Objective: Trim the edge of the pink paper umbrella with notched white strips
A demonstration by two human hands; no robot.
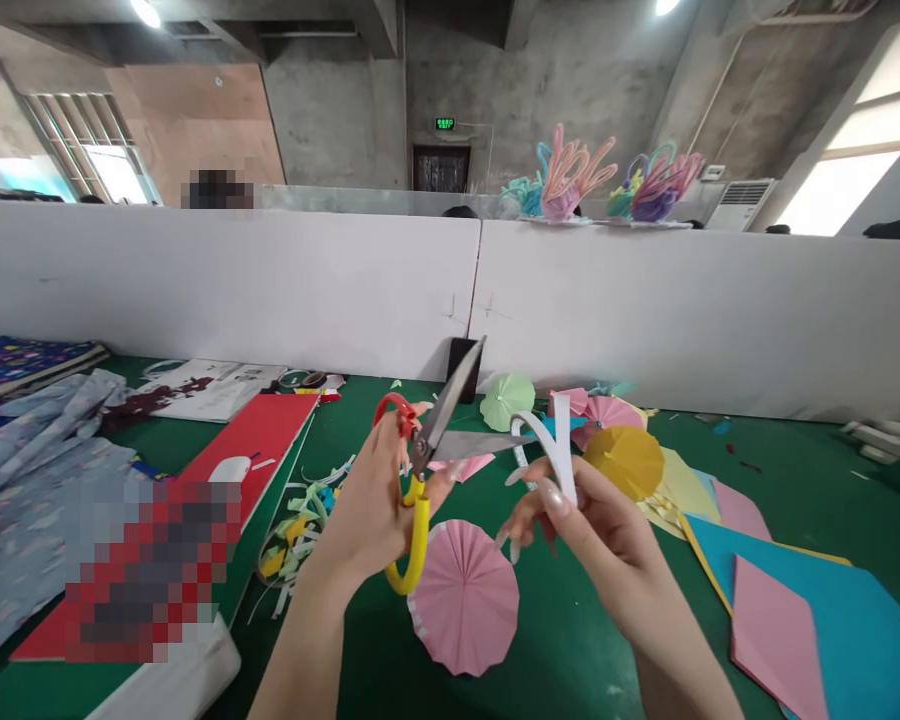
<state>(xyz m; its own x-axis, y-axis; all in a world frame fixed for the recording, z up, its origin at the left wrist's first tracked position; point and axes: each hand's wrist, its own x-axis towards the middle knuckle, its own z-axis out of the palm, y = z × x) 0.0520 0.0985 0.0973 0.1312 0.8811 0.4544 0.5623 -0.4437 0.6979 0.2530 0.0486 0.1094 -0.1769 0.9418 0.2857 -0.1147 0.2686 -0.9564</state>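
Left hand (367,510): closed through the loops of the scissors (427,450) — fingers in the yellow handle, thumb by the red one, raised off the table so the blades could meet the strip at chest height.
Scissors: blades spread apart in a wide V, lower blade pointed right, its tip just at the white paper strip (551,445); held open, seemingly ready to bite.
Right hand (592,520): pinched shut on the lower end of the strip between thumb and fingertips, remaining fingers fanned loose; strip kept upright and bent into a loop, presented toward the blades.
Pink pleated disc (465,595): flat on the green table (570,640) directly under both hands, white edging on its left rim — parked close, within easy reach.
Coloured sheets (795,600): blue and pink, stacked flat to the right.
Scrap strips (296,525): tangled pile left of the hands, pushed aside beside the red board (262,440).
Finished paper parasols (619,440): yellow, pink and green, clustered beyond the hands near the white partition (270,290).
Pipe-cleaner figures (607,180): perched atop the partition, out of the way.
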